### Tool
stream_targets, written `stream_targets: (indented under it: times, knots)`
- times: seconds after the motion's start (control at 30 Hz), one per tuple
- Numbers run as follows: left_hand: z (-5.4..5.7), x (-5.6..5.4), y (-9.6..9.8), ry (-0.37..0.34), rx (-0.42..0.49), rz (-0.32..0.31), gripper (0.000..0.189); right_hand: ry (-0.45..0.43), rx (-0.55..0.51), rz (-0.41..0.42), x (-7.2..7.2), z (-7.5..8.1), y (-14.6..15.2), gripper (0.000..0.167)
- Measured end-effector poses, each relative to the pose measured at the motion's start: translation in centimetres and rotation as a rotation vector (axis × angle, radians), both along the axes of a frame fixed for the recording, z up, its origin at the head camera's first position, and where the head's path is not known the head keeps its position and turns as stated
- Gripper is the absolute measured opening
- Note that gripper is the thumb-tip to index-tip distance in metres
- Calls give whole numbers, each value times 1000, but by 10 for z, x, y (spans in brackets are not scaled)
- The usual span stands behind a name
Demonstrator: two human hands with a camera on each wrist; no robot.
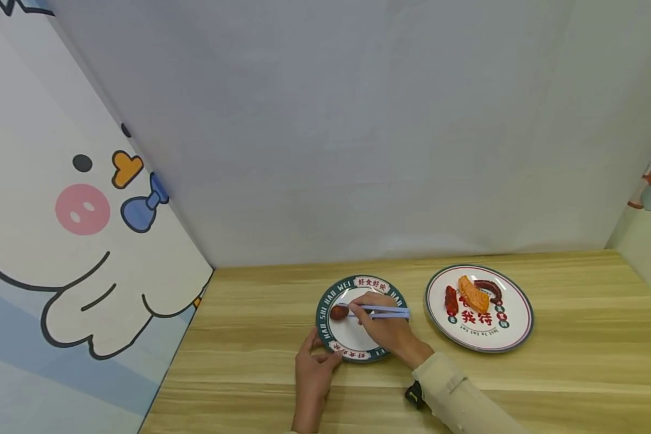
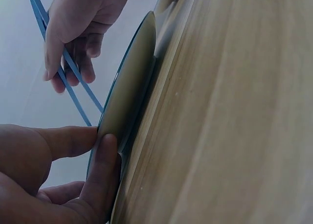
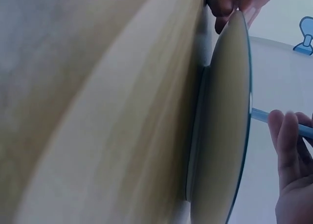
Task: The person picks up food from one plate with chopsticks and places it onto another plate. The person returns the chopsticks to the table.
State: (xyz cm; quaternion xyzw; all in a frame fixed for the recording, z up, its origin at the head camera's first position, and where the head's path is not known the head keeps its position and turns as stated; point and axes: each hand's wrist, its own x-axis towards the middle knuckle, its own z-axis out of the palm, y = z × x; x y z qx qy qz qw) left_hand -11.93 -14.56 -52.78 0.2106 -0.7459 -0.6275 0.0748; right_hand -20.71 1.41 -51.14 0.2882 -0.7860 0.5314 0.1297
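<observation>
A round plate (image 1: pixel 323 316) with a dark green lettered rim lies on the wooden table. My left hand (image 1: pixel 312 369) pinches its near-left rim between thumb and fingers, as the left wrist view shows with the thumb (image 2: pixel 73 140) on the upper side. My right hand (image 1: pixel 385 325) reaches over the plate and holds a pair of light blue chopsticks (image 1: pixel 395 313). In the head view their tips meet a small, rounded brown food piece (image 1: pixel 339 312) on the plate's left part. The right wrist view shows a chopstick (image 3: pixel 259 115) passing behind the plate's edge, its tip hidden.
To the right stands a second, white plate (image 1: pixel 493 343) bearing a red food piece (image 1: pixel 451 300), an orange slice (image 1: pixel 473 295) and a dark red curled piece (image 1: pixel 490 288). A small black object (image 1: pixel 414 395) is beside my right sleeve. A pale wall (image 1: pixel 390 150) rises behind the table.
</observation>
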Motion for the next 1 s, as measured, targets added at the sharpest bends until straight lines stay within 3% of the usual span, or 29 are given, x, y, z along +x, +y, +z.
stream_targets:
  times: [0.33, 0.7, 1.0]
  knots:
    - [0, 0, 1, 3, 5, 3, 79, 130, -27, 71, -3, -2, -2, 9]
    - [0, -1, 1, -3, 11, 9, 79, -33, -72, 91, 1, 0, -5, 10]
    - [-1, 0, 0, 2, 9, 5, 79, -114, -106, 88, 3, -1, -12, 16]
